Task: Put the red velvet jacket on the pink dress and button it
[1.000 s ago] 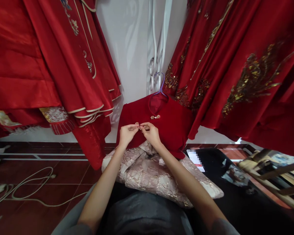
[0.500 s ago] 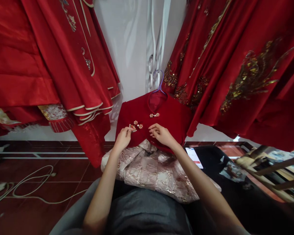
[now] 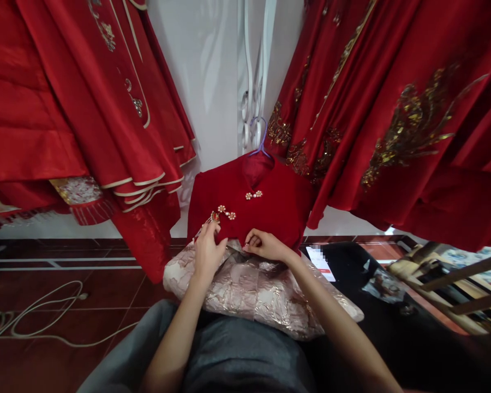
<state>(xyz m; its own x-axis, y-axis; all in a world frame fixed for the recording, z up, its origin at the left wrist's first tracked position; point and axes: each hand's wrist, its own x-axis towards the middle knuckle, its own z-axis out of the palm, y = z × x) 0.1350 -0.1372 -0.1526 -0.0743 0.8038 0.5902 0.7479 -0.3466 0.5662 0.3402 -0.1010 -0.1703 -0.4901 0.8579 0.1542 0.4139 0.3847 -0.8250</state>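
A short red velvet jacket [image 3: 278, 210] on a purple hanger [image 3: 263, 143] lies over my lap. One flower-shaped pearl clasp [image 3: 254, 195] sits below its collar, and a second pearl clasp [image 3: 227, 213] is lower left. Beside that is an ornament with a red stone [image 3: 215, 217]. My left hand [image 3: 207, 251] has its fingertips at this ornament, thumb spread away and fingers apart. At the jacket's lower edge, my right hand [image 3: 268, 245] is closed in a pinch. Something tiny shows at its fingertips, too small to name.
A pink brocade cushion or cloth [image 3: 262, 295] lies beneath the jacket. At right, a phone [image 3: 321, 263] and a clear plastic bag [image 3: 384, 286] rest on a black surface. Red garments [image 3: 118, 109] hang on both sides. A white cable [image 3: 45, 311] lies on the tiled floor.
My left hand's thumb has opened away from the fingers and the hand is lower. My right hand has moved down to the jacket's hem, its fingers now pinched. The view has shifted slightly.
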